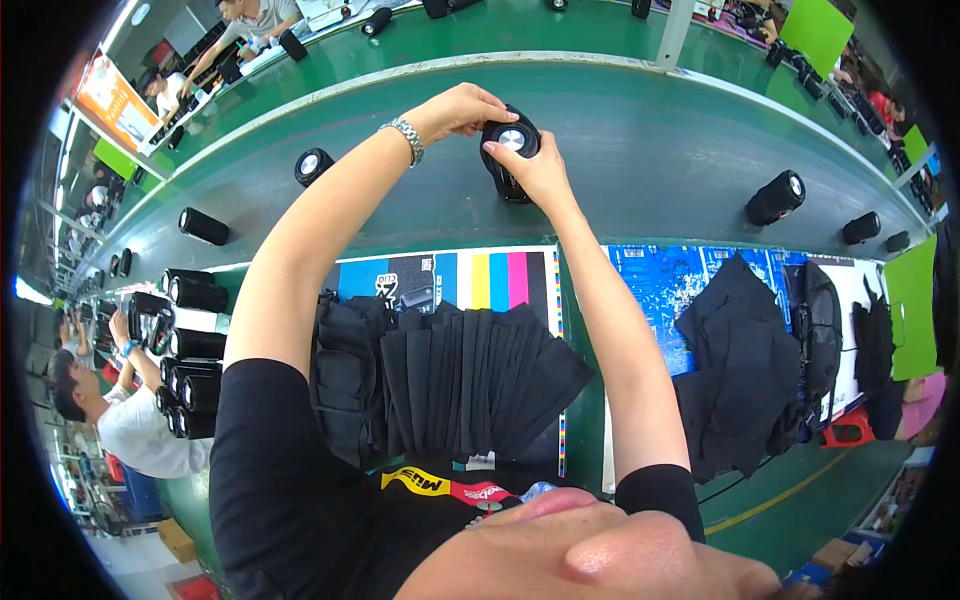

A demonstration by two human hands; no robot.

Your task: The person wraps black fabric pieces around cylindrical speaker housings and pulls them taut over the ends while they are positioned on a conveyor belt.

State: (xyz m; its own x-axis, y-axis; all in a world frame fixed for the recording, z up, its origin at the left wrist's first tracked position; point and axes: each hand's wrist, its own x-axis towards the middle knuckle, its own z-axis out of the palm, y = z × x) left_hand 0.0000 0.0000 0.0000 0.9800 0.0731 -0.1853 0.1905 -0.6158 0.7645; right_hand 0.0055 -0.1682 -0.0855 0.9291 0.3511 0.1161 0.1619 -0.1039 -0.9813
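Observation:
A black cylindrical speaker with a silver disc on its end is between my two hands over the green conveyor belt. From its far left, my left hand holds the rim with closed fingers, a metal-banded watch on that wrist. On the near right, my right hand grips the same speaker, its thumb reaching across the end near the disc. Whether the speaker's lower end touches the belt, I cannot tell. Nearer my body lies a row of overlapping black fabric pieces.
More speakers sit on the belt: one left, one farther left, one right. Several black speakers crowd the left bench beside a co-worker. Another black fabric pile lies right. A metal post rises beyond the belt.

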